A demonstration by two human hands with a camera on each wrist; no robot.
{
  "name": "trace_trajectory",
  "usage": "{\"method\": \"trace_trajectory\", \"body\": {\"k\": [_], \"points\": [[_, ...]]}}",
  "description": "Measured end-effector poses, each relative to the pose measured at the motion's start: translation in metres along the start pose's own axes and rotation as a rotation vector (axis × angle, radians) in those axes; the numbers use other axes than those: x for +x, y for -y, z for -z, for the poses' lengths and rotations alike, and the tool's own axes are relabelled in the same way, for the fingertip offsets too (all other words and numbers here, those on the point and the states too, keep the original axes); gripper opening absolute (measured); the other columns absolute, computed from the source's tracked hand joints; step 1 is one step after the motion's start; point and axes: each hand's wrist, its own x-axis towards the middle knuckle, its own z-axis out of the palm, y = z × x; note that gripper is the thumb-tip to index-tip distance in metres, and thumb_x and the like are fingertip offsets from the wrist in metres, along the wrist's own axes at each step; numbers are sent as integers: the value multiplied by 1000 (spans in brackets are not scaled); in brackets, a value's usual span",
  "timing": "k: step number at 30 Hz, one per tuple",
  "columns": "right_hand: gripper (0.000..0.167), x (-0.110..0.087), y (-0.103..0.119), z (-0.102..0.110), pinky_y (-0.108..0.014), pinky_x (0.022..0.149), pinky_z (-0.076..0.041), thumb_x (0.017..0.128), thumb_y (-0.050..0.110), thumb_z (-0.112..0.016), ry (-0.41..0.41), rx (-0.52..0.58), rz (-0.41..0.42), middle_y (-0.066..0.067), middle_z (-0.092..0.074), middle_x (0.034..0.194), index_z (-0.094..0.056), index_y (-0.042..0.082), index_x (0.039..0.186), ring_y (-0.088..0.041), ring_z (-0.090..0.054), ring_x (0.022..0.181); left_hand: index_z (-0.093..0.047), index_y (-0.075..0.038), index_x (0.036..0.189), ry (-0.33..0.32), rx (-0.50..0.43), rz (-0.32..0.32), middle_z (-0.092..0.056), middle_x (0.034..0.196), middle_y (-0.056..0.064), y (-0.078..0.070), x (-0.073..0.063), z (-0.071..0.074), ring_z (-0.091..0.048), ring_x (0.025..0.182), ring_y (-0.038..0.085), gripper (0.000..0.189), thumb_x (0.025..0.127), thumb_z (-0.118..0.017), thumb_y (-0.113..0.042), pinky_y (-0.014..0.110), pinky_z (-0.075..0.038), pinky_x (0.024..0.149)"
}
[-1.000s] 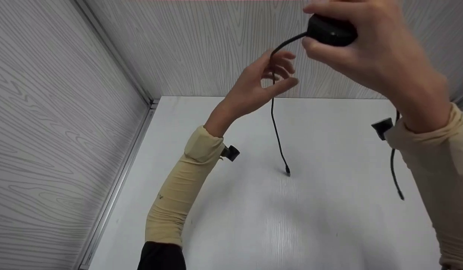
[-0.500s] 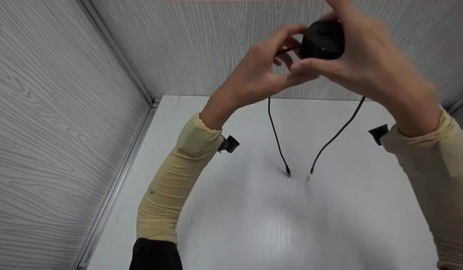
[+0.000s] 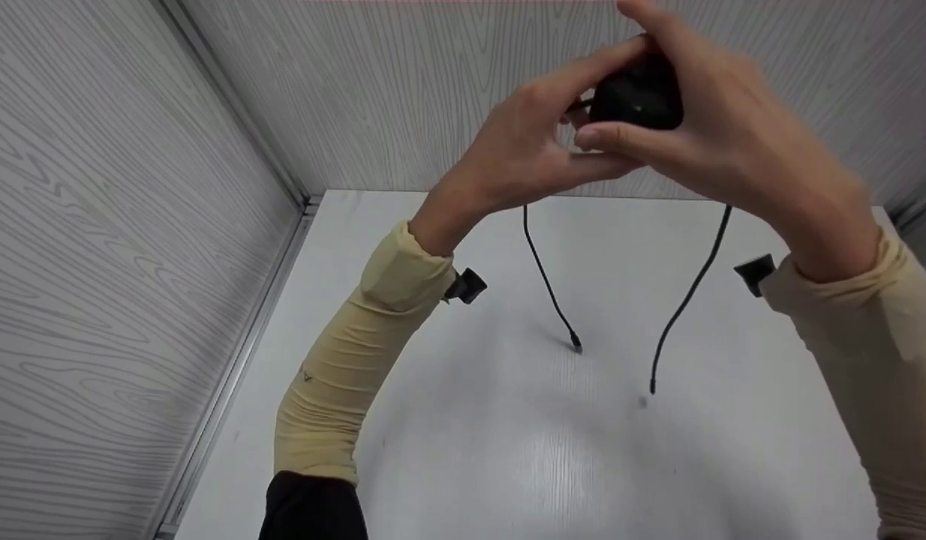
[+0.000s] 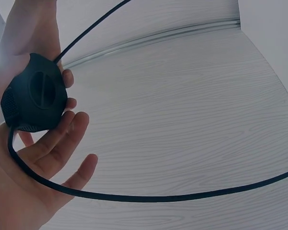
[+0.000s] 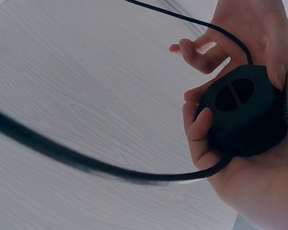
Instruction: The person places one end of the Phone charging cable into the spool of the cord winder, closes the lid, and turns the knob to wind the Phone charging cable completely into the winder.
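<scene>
A black cable reel (image 3: 637, 103) with a round, barred dial is raised in front of the back panel. My right hand (image 3: 744, 124) grips its right side, thumb underneath; in the right wrist view its fingers curl round the casing. On the other side my left hand (image 3: 519, 146) holds the reel between index finger and thumb. Its remaining fingers (image 4: 62, 143) are loosely bent beside the casing in the left wrist view. One black cable (image 3: 542, 270) hangs down to a plug (image 3: 575, 343) at the table; another cable (image 3: 686, 300) dangles on the right, its end just above the surface.
Below the hands lies a white tabletop (image 3: 463, 450). Grey wood-grain panels stand at the back (image 3: 388, 97) and on the left (image 3: 103, 262). Small black wrist cameras (image 3: 467, 286) are fixed at both sleeves.
My left hand has moved right, from beside the cable onto the reel. My right hand has shifted slightly left with the reel, and the right cable has swung left, then slightly back.
</scene>
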Motion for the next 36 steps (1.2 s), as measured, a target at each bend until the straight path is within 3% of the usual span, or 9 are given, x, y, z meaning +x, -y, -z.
{"method": "trace_trajectory", "body": {"k": [6,10,12,16,19,23,27,32,36], "points": [[88,-10,-10,8,-20,93,-37,99,46,-72,8,16,-1,-1,-56,154,-14,51,164,-24,-57,120,-46,-9,159,-20,-2,-49,-59,152,0,2,-1,3,-56,113,2,76,96,-77,-39,21,-51,91],[81,-23,-21,13,-43,107,-44,103,42,-68,43,23,-61,-8,-53,159,-16,49,165,-39,-57,131,-45,-7,159,-33,-23,-63,-57,153,3,7,-4,6,-57,108,2,76,97,-77,-37,23,-53,88],[75,-27,-25,13,-55,109,-43,104,40,-67,41,28,-69,-11,-58,155,-23,45,165,-41,-57,131,-44,-7,160,-32,-31,-51,-56,154,3,10,-5,9,-57,106,2,78,96,-78,-37,23,-52,89],[56,-32,-31,11,-39,102,-45,106,37,-64,21,9,-47,-10,-67,141,-46,34,159,-31,-62,122,-42,-9,161,-19,-46,-27,-55,156,2,13,-5,11,-57,108,2,80,96,-79,-37,21,-51,89],[44,-34,-33,9,-22,89,-40,108,37,-60,3,-21,-41,-8,-71,136,-59,26,150,-27,-64,117,-41,-10,161,-15,-60,-5,-54,157,1,16,-6,11,-57,112,2,81,95,-80,-36,21,-51,89],[36,-34,-34,7,-14,81,-38,110,34,-56,-42,-31,-28,-8,-76,128,-70,19,139,-2,-64,107,-41,-11,162,-14,-80,22,-55,155,1,19,-9,10,-58,110,3,82,94,-81,-34,25,-52,89],[33,-32,-33,4,-15,76,-37,110,31,-56,-84,-36,-18,-8,-79,120,-74,13,132,19,-52,96,-37,-11,164,-13,-67,32,-60,147,2,22,-10,8,-60,99,6,87,93,-81,-37,25,-53,87],[28,-31,-31,2,-13,76,-37,109,24,-60,-112,-29,-5,-9,-80,115,-76,10,128,18,-53,93,-33,-10,165,-15,-46,50,-66,131,2,21,-10,8,-60,90,10,93,92,-81,-41,23,-52,84],[26,-30,-30,0,-12,76,-38,107,20,-62,-134,-16,12,-9,-81,112,-78,10,125,19,-55,91,-34,-13,165,6,-21,94,-66,133,1,19,-10,10,-61,92,12,93,91,-82,-42,23,-52,87]]}}
